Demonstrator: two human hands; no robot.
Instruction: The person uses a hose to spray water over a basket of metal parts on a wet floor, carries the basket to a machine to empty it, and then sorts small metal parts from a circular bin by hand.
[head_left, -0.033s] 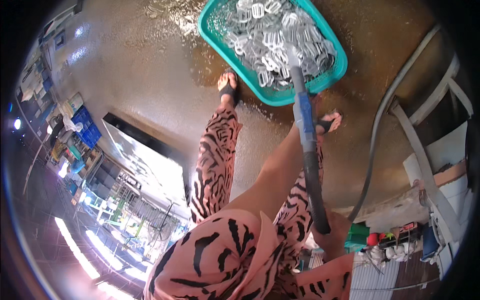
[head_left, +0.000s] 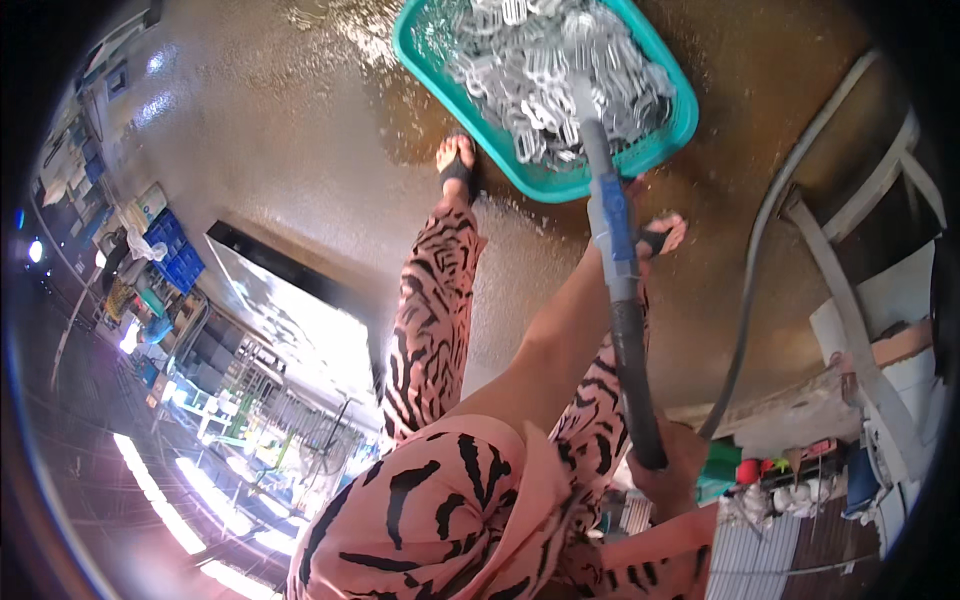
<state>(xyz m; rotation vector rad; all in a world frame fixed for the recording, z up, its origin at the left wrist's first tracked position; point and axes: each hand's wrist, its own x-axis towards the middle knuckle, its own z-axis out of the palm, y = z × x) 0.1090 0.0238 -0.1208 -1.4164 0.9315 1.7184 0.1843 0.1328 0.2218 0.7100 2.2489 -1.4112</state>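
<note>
The wand (head_left: 616, 235) slants far over grey pieces (head_left: 545, 95) in the teal tub (head_left: 555, 191), right hand (head_left: 668, 478) gripping its near end, left hand (head_left: 594, 253) mostly hidden behind it, its hold I can't tell; a hose (head_left: 748, 278) curves along the right

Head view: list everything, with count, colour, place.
Basin: one, teal, top centre
Slotted pieces: many, grey, in basin
Wand: one, grey, blue, black, tip over pieces
Hose: one, grey, right
Frame: one, grey, far right
Crates: unclear, blue, left
Panel: one, white, left
Floor: one, brown, around basin
Background clutter: uncountable, mixed, both sides
Trousers: one pair, pink, black, centre
Feet: two, dark straps, near basin
Left hand: one, mostly hidden behind wand
Right hand: one, on wand's black end
</note>
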